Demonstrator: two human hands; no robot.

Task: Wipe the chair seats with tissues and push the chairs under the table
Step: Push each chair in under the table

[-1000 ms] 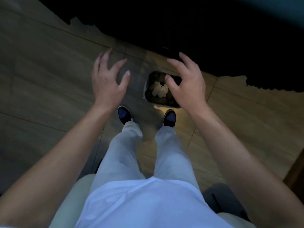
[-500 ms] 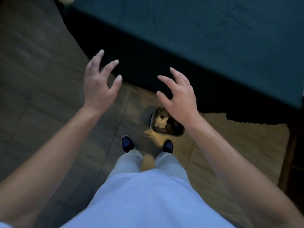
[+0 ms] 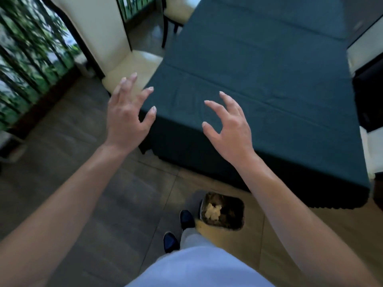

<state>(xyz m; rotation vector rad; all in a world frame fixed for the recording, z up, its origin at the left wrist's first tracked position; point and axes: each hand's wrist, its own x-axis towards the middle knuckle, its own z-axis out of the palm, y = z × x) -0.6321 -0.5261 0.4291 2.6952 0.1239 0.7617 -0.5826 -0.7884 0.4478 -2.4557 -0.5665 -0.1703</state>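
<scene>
Both hands are raised in the middle of the frame, holding nothing: the left hand [image 3: 126, 119] with fingers spread wide, the right hand [image 3: 229, 129] with fingers loosely curved. The cream chair [image 3: 132, 65] stands at upper left, its seat beside the surface [image 3: 269, 79] with the dark green cloth. A bin [image 3: 222, 211] with crumpled tissue [image 3: 213, 211] is on the floor at lower centre.

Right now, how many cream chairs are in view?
2: a near chair at the table's left side, and a far chair at the top edge. Others may be hidden.
</scene>
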